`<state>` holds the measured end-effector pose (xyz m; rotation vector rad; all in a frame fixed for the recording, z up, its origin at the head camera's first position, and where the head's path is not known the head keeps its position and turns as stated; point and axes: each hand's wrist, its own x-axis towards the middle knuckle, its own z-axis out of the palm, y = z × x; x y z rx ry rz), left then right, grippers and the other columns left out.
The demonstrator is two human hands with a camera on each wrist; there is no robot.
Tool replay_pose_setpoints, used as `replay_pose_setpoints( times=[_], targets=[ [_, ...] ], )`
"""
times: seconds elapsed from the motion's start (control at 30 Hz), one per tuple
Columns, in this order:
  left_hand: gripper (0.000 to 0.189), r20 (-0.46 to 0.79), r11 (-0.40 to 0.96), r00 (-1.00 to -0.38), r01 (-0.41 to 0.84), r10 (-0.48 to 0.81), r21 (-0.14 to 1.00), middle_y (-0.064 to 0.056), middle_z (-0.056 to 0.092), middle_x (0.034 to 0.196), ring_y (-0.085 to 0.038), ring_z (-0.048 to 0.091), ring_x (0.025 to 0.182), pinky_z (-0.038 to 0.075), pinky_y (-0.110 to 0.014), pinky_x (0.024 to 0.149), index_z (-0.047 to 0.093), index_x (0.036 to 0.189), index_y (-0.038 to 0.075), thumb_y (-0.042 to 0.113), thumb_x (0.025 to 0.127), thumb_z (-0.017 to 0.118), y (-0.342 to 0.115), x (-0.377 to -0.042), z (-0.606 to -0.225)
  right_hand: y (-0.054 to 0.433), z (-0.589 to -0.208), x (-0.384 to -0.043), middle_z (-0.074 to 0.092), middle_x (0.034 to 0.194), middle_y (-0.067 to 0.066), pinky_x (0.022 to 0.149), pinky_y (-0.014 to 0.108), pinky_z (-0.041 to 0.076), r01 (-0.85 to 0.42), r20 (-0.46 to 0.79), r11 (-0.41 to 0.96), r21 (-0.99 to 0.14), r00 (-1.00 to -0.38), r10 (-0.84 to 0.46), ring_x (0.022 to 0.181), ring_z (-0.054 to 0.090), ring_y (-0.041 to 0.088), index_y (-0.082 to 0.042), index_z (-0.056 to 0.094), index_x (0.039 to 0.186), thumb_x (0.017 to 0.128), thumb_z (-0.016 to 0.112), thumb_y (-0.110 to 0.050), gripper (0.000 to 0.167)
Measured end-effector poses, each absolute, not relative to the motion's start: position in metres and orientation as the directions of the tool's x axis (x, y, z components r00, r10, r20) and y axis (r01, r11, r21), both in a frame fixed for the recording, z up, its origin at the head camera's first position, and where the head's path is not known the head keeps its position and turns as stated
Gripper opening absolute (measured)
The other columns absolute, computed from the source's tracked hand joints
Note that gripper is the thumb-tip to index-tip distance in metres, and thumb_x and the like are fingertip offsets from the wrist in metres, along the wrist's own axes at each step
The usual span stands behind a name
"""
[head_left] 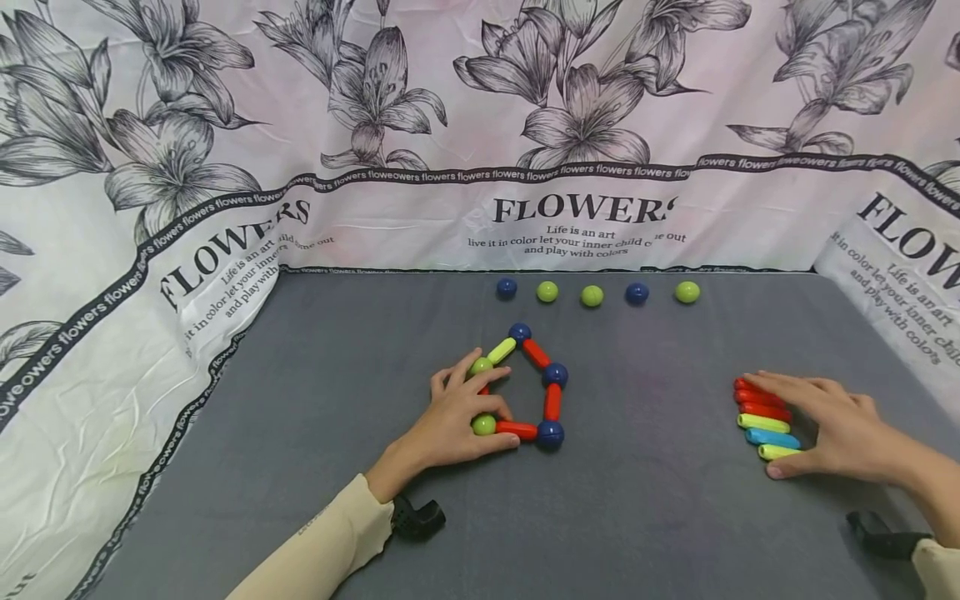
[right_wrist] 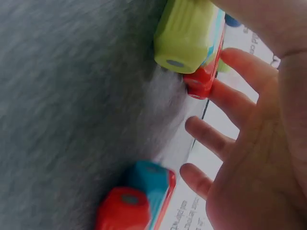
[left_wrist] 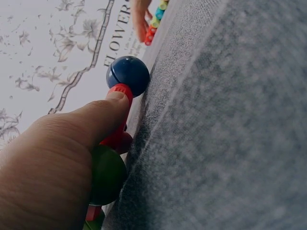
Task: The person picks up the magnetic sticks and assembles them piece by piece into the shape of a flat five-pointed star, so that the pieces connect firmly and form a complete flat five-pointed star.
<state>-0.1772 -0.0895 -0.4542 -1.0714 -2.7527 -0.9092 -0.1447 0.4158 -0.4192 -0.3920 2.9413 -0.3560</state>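
Note:
A five-sided ring of magnetic building sticks and balls lies flat on the grey cloth. My left hand (head_left: 453,421) is at its left side, thumb and index finger pinching the red stick (head_left: 517,430) on its near edge. That stick joins a green ball (head_left: 483,425) to a blue ball (head_left: 551,434); in the left wrist view my thumb presses it beside the blue ball (left_wrist: 128,75). My right hand (head_left: 843,425) spans a row of sticks, thumb by the near yellow-green stick (head_left: 778,452), extended fingers at the far red sticks (head_left: 763,398). The hand hides part of the row.
Several loose blue and green balls (head_left: 592,296) stand in a line along the far edge of the grey cloth (head_left: 637,500). A floral cloth (head_left: 420,217) hangs behind. In the right wrist view, red and blue sticks (right_wrist: 123,208) lie below the fingers.

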Motion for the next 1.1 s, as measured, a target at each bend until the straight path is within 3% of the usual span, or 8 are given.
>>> replay_pose_setpoints(
  times=[0.2,0.47,0.87,1.0,1.1],
  targets=[
    [0.017,0.252,0.584,-0.757,0.633,0.603,0.508,-0.001,0.049,0.156,-0.039,0.013,0.157,0.013,-0.066,0.112,0.072,0.089,0.035,0.051,0.087,0.076,-0.089,-0.177,-0.454,0.407,-0.417,-0.151,0.043,0.153,0.023,0.078,0.047,0.022,-0.291,-0.073,0.916,-0.276,-0.944,-0.322,0.114,0.041,0.035,-0.021,0.035,0.159,0.061,0.089,-0.065,0.120],
    [0.016,0.257,0.580,-0.760,0.630,0.597,0.516,-0.001,0.049,0.156,-0.039,0.013,0.157,0.013,-0.066,0.112,0.073,0.089,0.035,0.051,0.087,0.076,-0.090,-0.178,-0.456,0.379,-0.415,-0.179,0.043,0.153,0.022,0.080,0.047,0.024,-0.351,-0.009,0.864,-0.360,-0.925,-0.380,0.111,0.040,0.029,-0.017,0.039,0.156,0.067,0.092,-0.051,0.109],
    [0.017,0.255,0.617,-0.790,0.600,0.558,0.509,0.001,0.048,0.156,-0.040,0.009,0.158,0.009,-0.066,0.113,0.071,0.087,0.036,0.052,0.088,0.074,-0.094,-0.181,-0.457,0.337,-0.416,-0.214,0.034,0.160,0.022,0.083,0.049,0.025,-0.299,-0.050,0.865,-0.403,-0.936,-0.347,0.119,0.037,0.036,-0.016,0.037,0.157,0.073,0.087,-0.056,0.106],
    [0.018,0.259,0.636,-0.792,0.603,0.553,0.483,-0.001,0.052,0.152,-0.040,0.011,0.157,0.010,-0.066,0.113,0.070,0.085,0.034,0.052,0.088,0.074,-0.094,-0.180,-0.455,0.334,-0.418,-0.208,0.031,0.160,0.025,0.087,0.056,0.024,-0.326,0.030,0.853,-0.407,-0.938,-0.344,0.125,0.034,0.044,-0.016,0.041,0.155,0.073,0.088,-0.052,0.101],
    [0.019,0.253,0.655,-0.792,0.605,0.556,0.453,-0.001,0.057,0.147,-0.039,0.012,0.157,0.011,-0.064,0.113,0.070,0.084,0.034,0.052,0.088,0.074,-0.095,-0.181,-0.451,0.333,-0.419,-0.199,0.043,0.147,0.024,0.086,0.059,0.023,-0.369,0.142,0.829,-0.420,-0.929,-0.342,0.123,0.036,0.045,-0.014,0.054,0.144,0.072,0.092,-0.043,0.087]
  ],
)
